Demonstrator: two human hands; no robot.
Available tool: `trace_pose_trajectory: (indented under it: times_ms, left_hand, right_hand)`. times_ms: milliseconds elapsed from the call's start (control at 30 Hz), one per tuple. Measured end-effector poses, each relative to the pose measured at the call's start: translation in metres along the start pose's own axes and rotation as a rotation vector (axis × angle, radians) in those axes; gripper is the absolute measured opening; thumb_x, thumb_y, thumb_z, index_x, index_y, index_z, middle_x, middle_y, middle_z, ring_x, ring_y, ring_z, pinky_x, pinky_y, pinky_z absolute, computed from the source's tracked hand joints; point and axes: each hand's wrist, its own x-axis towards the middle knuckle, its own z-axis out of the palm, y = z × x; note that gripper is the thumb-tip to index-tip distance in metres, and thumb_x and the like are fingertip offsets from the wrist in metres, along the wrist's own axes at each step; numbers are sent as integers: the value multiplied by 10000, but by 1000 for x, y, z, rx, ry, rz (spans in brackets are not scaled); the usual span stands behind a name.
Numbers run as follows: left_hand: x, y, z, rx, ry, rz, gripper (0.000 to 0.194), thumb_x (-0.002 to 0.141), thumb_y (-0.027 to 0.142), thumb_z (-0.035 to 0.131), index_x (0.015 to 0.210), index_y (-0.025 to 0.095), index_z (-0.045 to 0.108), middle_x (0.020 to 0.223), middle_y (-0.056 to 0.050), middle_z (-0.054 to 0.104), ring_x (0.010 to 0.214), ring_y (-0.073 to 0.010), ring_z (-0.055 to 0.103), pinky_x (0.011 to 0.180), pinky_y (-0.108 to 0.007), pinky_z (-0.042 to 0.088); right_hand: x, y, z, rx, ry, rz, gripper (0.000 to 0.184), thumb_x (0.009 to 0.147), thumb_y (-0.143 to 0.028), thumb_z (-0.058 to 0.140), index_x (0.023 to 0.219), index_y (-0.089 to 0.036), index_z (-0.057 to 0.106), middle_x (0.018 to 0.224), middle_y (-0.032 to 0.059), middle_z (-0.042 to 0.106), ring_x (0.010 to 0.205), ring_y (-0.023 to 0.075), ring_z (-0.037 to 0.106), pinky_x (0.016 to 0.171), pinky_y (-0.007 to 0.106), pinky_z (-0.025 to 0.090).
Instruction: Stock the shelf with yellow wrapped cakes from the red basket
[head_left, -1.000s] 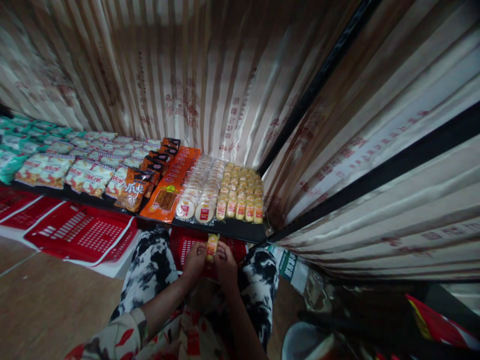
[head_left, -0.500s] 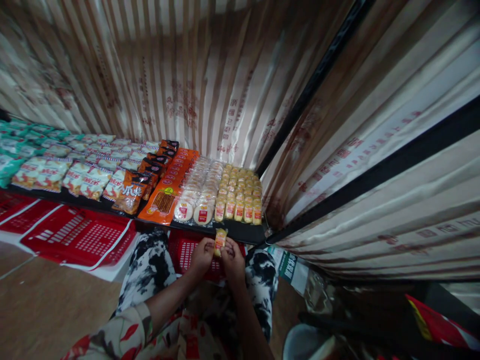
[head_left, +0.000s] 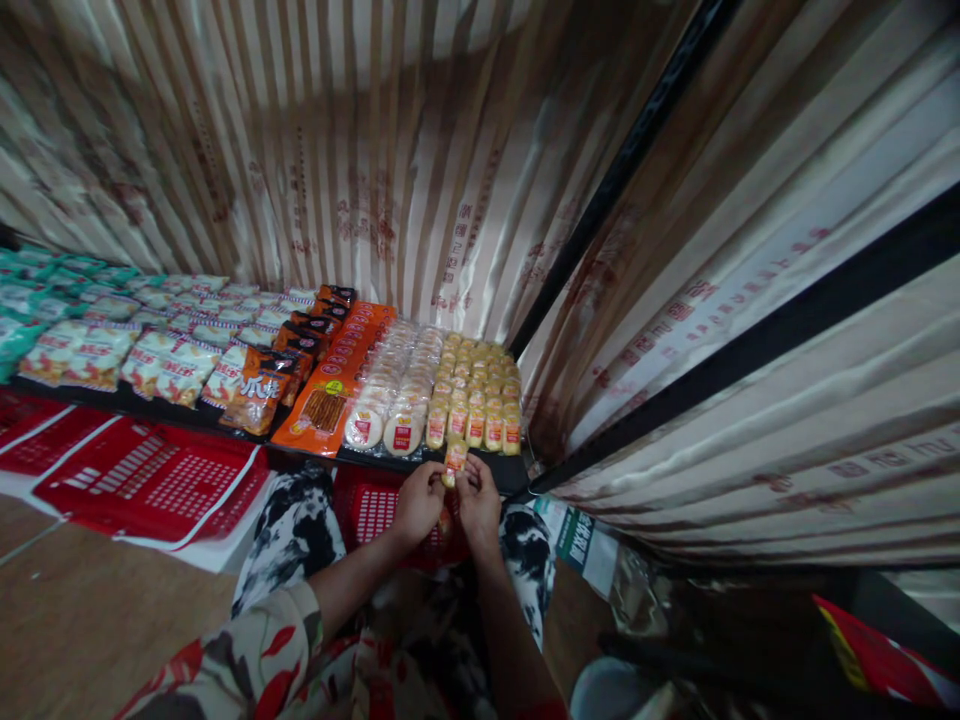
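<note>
A small yellow snack packet (head_left: 454, 462) with a red and white label is held upright at the black shelf's front edge. My right hand (head_left: 480, 500) pinches its lower right side. From the other side, the closed fingers of my left hand (head_left: 418, 502) grip its lower left edge. Just beyond stand rows of matching yellow packets (head_left: 475, 385) on the shelf (head_left: 491, 468). To their left lie round white crackers (head_left: 403, 428) in clear wrappers, then a flat orange snack bag (head_left: 319, 405).
Farther left are orange-brown bags (head_left: 259, 390), white snack bags (head_left: 169, 365) and green bags (head_left: 19, 300). Red baskets (head_left: 161, 480) sit below the shelf. A printed curtain (head_left: 360, 150) hangs behind, crossed by black poles (head_left: 622, 170). A bucket (head_left: 611, 690) stands on the floor at right.
Both hands have moved forward and slightly right with the yellow snack packet, from above the basket to the shelf's front edge. The view has shifted slightly.
</note>
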Motion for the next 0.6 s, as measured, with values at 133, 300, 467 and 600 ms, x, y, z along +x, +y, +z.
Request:
trace_pose_trajectory:
  times_ms: [133,300,467,600]
  left_hand:
    - [4,7,2,96,7,65,325,727,45,451,954,205,623,1010,-43,659,981,-175,592,934,-298,422]
    - [8,8,6,125,-31,107,405,705,11,465,1036,183,623,1153,-68,624,1125,-194,536,1042,-332,350]
    - [11,7,6,122,-46,129,462,685,-2,468,1077,187,626,1221,-61,594,1178,-196,502,1076,-345,322]
    - [13,7,6,151,-48,123,472,687,-1,462,1095,169,627,1244,-78,581,1193,-205,494,1083,-355,321]
  right_hand:
    - [13,2,0,-9,33,-14,390,737,-370,571,1071,-168,566,980,92,659,892,191,625,835,347,495]
    - [25,5,2,-57,55,-27,374,744,-356,551,1064,-162,565,1002,99,655,912,194,618,854,349,482]
    - [29,3,7,-99,65,-31,352,761,-342,529,1070,-176,565,1037,94,649,920,193,617,849,340,477]
    - [32,2,11,-132,81,-39,331,766,-342,521,1050,-181,576,1038,95,651,914,197,618,839,334,476]
